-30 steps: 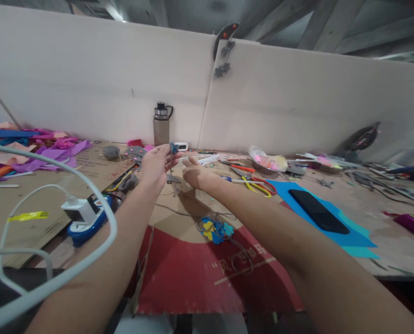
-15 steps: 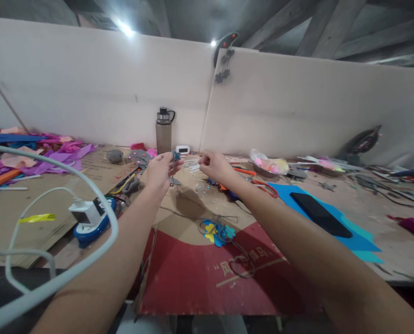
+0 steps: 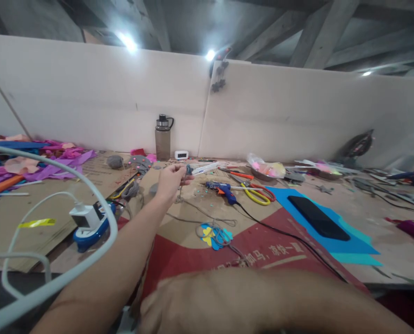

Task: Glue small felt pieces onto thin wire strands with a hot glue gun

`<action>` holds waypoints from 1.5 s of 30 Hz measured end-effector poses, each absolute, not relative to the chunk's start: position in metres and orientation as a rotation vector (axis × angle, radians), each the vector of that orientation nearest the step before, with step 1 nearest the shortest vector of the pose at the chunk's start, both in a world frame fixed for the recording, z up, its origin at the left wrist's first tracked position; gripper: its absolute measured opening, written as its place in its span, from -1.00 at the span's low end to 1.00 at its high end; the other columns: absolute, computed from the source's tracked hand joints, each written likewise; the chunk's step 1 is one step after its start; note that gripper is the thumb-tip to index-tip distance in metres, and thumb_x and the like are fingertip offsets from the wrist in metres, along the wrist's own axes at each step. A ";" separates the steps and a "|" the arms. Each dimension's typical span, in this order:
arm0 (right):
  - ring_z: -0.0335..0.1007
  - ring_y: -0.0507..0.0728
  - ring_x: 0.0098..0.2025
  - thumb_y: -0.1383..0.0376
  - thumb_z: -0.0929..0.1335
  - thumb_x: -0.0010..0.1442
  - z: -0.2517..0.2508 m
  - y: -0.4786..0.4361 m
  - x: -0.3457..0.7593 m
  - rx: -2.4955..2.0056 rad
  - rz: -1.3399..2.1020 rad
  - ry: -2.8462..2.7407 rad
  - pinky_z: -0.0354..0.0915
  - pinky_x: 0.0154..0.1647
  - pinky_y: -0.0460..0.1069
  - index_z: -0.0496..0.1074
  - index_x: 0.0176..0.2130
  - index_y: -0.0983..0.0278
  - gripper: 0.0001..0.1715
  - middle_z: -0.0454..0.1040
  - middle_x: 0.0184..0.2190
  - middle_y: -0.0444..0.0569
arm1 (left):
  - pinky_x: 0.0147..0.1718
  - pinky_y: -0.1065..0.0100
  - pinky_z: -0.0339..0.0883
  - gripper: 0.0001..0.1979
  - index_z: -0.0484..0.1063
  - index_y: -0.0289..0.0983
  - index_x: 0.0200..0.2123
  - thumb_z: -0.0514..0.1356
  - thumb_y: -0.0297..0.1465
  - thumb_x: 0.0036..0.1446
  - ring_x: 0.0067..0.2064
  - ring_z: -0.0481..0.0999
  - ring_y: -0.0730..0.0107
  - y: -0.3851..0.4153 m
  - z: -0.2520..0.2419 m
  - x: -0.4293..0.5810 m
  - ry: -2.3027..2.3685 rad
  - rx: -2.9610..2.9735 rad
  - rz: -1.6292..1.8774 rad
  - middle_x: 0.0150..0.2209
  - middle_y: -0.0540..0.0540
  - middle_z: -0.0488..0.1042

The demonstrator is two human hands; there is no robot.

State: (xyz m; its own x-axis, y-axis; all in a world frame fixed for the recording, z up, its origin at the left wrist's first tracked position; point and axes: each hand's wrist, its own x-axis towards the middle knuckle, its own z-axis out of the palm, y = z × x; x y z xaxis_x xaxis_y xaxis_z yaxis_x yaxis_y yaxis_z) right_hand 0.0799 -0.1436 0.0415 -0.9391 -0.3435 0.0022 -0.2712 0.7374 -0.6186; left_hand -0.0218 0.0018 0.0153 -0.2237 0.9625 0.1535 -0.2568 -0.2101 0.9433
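My left hand (image 3: 172, 183) is held out over the cardboard, its fingers pinched on a small blue-grey piece (image 3: 189, 170) whose kind I cannot make out. Grey yarn (image 3: 207, 209) trails from below that hand across the board. Part of the yarn lies in loops over yellow and blue paper flower shapes (image 3: 216, 235). Close to the camera, my right hand (image 3: 175, 301) hangs low over the red front of the cardboard (image 3: 179, 260). It is blurred, and its fingers are mostly out of sight.
Beyond the hands lie a blue glue gun (image 3: 223, 190) with a black cord and scissors (image 3: 259, 195). A phone (image 3: 318, 218) rests on blue sheets at right. A bottle (image 3: 163, 141) stands by the partition. At left are a power strip (image 3: 92, 229) and a white cable (image 3: 113, 208).
My right hand has come back from beside my left hand to low in front of me. My left hand has moved slightly right and down in view. The glue gun and scissors now show.
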 end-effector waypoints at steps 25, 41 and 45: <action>0.32 0.02 -0.38 0.24 0.21 0.16 0.001 -0.053 0.095 1.401 -2.379 3.108 0.27 -0.27 -0.02 0.26 -0.22 0.26 -0.82 0.37 -0.47 -0.12 | -0.60 0.49 0.31 -0.81 0.37 -0.29 -0.38 0.26 -0.34 -0.08 -0.49 0.52 0.40 -0.028 0.041 -0.007 0.848 1.330 1.713 -0.47 -0.03 0.49; -0.04 -0.05 -0.62 0.08 0.20 0.19 0.006 -0.042 0.112 1.396 -2.349 3.171 0.08 -0.60 -0.12 0.34 -0.39 0.25 -0.67 0.03 -0.64 -0.25 | -0.55 0.53 0.36 -0.95 0.35 -0.32 -0.46 0.18 -0.46 -0.04 -0.48 0.52 0.47 0.010 0.037 -0.053 0.874 0.845 1.939 -0.51 -0.04 0.47; -0.01 -0.07 -0.62 0.10 0.25 0.15 0.011 -0.031 0.118 1.389 -2.583 3.147 0.09 -0.60 -0.13 0.33 -0.41 0.27 -0.71 0.08 -0.64 -0.25 | -0.57 0.54 0.36 -0.99 0.36 -0.33 -0.46 0.16 -0.49 -0.05 -0.48 0.52 0.47 0.015 0.037 -0.061 0.884 0.745 1.973 -0.53 -0.04 0.47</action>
State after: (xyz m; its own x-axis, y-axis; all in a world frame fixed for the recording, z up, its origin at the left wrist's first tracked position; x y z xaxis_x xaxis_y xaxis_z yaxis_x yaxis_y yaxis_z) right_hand 0.1179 -0.0310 0.0108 -0.2534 0.8810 0.3995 -0.2199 0.3497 -0.9107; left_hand -0.0610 0.0154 0.0367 -0.4806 0.8595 0.1739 -0.4422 -0.4088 0.7984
